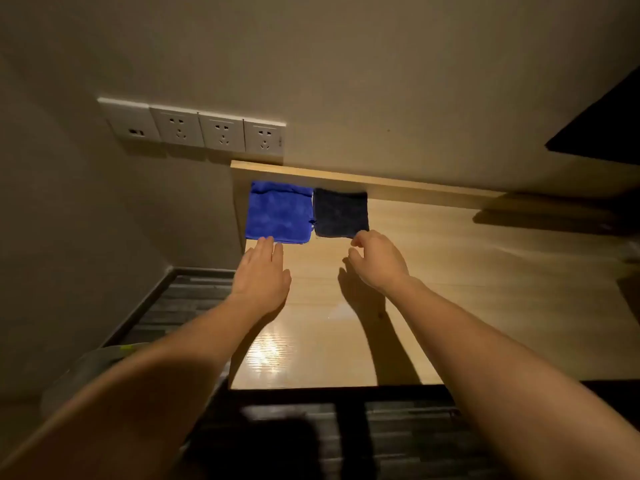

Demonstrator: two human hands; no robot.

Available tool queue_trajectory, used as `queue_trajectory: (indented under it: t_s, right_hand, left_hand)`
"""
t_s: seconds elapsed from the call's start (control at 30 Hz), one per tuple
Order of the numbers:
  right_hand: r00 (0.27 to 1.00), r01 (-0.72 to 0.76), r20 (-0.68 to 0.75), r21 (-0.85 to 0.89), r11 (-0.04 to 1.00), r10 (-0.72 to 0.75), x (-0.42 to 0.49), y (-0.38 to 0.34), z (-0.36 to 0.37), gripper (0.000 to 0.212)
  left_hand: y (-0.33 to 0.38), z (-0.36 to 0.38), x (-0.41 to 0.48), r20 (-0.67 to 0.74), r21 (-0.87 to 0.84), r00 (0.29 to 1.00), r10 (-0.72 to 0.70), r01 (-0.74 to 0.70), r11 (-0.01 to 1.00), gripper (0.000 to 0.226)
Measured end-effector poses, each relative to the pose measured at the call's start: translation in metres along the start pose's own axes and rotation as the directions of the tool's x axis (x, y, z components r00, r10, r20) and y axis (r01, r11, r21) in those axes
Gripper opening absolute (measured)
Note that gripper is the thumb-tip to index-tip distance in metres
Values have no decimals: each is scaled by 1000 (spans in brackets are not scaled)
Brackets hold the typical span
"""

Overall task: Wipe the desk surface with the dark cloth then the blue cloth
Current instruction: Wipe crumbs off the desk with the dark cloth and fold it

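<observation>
A folded blue cloth [278,212] lies flat at the far left corner of the light wooden desk [450,271]. Right beside it, touching its right edge, lies a folded dark cloth [341,213]. My left hand [261,275] is stretched out flat with fingers together, its fingertips just at the near edge of the blue cloth. My right hand [377,259] hovers with fingers curled and apart, the fingertips at the near right corner of the dark cloth. Neither hand holds anything.
A row of white wall sockets [197,128] sits above the desk's far left corner. A dark object [599,129] hangs at the upper right. A raised wooden back ledge [381,183] runs along the wall. A pale bin [86,368] stands on the floor at left.
</observation>
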State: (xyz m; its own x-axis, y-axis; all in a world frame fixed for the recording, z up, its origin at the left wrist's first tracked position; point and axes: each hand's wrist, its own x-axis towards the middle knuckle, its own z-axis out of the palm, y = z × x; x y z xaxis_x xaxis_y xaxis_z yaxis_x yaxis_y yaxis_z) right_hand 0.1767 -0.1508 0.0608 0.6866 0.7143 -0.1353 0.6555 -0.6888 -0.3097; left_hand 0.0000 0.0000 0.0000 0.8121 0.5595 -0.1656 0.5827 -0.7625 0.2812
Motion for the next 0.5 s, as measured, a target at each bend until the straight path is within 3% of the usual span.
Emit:
queue_trajectory:
  t_s: [0.17, 0.5]
  right_hand:
    - [996, 90, 0, -26, 996, -90, 48, 12, 8, 29]
    - [901, 432, 117, -178, 884, -417, 154, 47, 41, 57]
  left_hand:
    - [-8, 43, 14, 116, -3, 992, -54, 55, 998, 75]
    - [-14, 74, 20, 15, 148, 996, -86, 83, 985, 79]
